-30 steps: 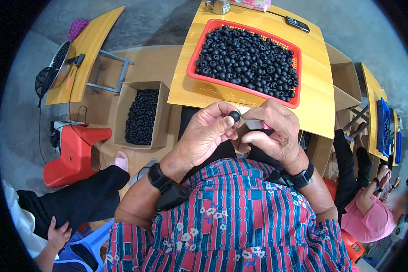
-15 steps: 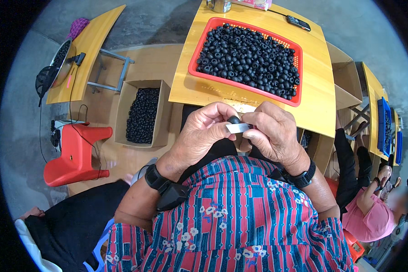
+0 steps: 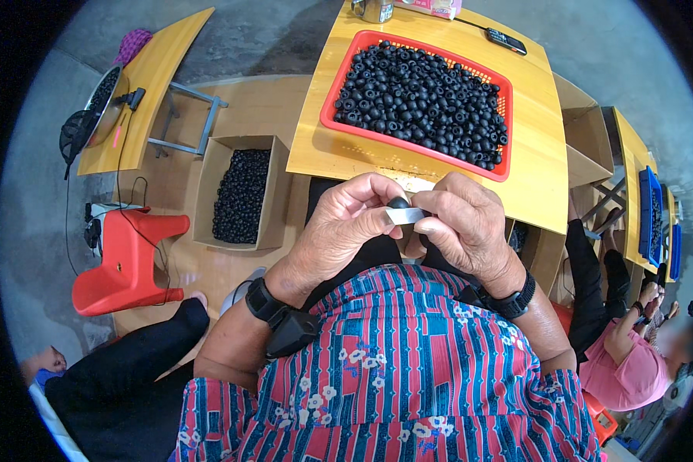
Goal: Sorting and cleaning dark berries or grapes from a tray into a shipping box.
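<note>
Between thumb and bent fingers, my left hand (image 3: pixel 345 225) pinches a small black rounded rubber-looking piece (image 3: pixel 398 202). My right hand (image 3: pixel 467 223) grips a short, flat, shiny metal blade (image 3: pixel 404 216), which lies across the near side of that piece with its end by my left thumb. Both hands meet over my lap, just short of the table's near edge. Beyond them a red plastic basket (image 3: pixel 332 98) holds a heap of similar black pieces (image 3: pixel 423 100), some showing open holes. My fingers hide part of the held piece and the blade's right end.
The basket stands on a yellow wooden table (image 3: pixel 312 146), with a phone-like black device (image 3: pixel 507 41) and a metal cup (image 3: pixel 375 9) at its far side. Left on the floor are a cardboard box (image 3: pixel 275 192) of black pieces and a red stool (image 3: pixel 119 266). People sit on both sides.
My hands and the held things stay almost in place. At lower left, the neighbouring person's dark-trousered leg and hand have shifted. The person at right has moved their hands slightly.
</note>
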Motion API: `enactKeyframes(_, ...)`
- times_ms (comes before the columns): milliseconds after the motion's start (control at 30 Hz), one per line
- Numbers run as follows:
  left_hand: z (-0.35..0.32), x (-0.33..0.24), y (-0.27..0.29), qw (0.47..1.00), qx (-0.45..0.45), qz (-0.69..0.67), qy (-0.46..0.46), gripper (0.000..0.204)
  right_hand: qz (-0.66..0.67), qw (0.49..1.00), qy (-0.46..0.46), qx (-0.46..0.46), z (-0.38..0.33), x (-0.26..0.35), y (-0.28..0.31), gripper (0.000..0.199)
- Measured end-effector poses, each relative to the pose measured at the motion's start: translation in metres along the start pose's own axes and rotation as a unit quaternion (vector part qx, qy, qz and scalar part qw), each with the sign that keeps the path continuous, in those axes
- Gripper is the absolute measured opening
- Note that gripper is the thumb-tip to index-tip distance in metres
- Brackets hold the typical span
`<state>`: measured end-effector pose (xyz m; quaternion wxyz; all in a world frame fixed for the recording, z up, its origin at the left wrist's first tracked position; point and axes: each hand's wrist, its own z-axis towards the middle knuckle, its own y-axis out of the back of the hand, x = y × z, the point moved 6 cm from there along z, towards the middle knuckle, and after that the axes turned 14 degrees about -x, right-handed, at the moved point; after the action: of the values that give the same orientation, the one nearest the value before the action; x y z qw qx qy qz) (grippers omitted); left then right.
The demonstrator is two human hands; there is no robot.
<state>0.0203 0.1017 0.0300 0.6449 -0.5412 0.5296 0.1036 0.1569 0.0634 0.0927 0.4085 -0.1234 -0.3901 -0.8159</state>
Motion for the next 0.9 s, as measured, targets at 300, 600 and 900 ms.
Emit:
enactKeyframes(300,0.0005,0.0015,-0.0008,1.000,-0.008,-0.020,-0.012,0.021,-0.015,1.000,0.020,0.001,0.0017,0.0036,-0.0004,0.023)
enactKeyframes(600,0.0028,0.0037,-0.0026,1.000,0.001,-0.023,-0.006,0.023,0.022,1.000,-0.005,-0.005,0.0010,-0.0029,0.0011,0.023)
enactKeyframes(900,0.0042,0.0055,-0.0005,1.000,0.000,-0.015,-0.009,0.024,0.006,1.000,-0.002,0.001,0.0017,-0.0017,0.0008,0.020)
